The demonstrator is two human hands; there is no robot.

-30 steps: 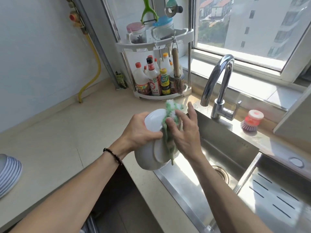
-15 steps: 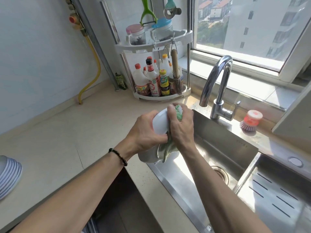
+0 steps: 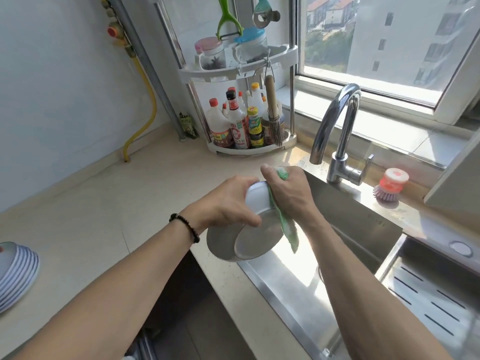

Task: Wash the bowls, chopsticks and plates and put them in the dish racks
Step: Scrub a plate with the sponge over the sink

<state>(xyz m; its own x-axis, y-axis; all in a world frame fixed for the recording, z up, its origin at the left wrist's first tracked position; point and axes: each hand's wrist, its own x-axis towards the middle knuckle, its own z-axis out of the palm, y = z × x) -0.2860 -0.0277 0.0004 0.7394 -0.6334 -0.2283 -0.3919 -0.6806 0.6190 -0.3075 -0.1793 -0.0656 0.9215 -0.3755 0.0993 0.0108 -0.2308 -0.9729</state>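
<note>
Change: since 0.5 s ago the cloth hangs lower down the bowl's far side, and more of the bowl's underside shows below the thumb.
Counter (image 3: 109, 216): beige, running from the wall to the sink's near edge.
Sink (image 3: 293, 289): steel basin, sunlit, directly below the bowl.
Faucet (image 3: 337, 131): curved chrome spout behind the right hand.
Corner shelf (image 3: 241, 66): 2 tiers, bottles on the lower one, jars on the upper.
Plate stack (image 3: 18, 276): blue-rimmed plates at the counter's left edge, well apart from the hands.
Bowl (image 3: 249, 237): white, tilted on its side, foot ring toward the camera, held over the sink's near edge.
Left hand (image 3: 228, 201): fingers curled round the bowl's rim, thumb across its base.
Right hand (image 3: 288, 190): fingers curled, pressing the cloth onto the bowl's far side.
Cloth (image 3: 285, 224): green, trailing below the right hand.
Dish brush (image 3: 389, 185): red-topped, on the ledge by the faucet.
</note>
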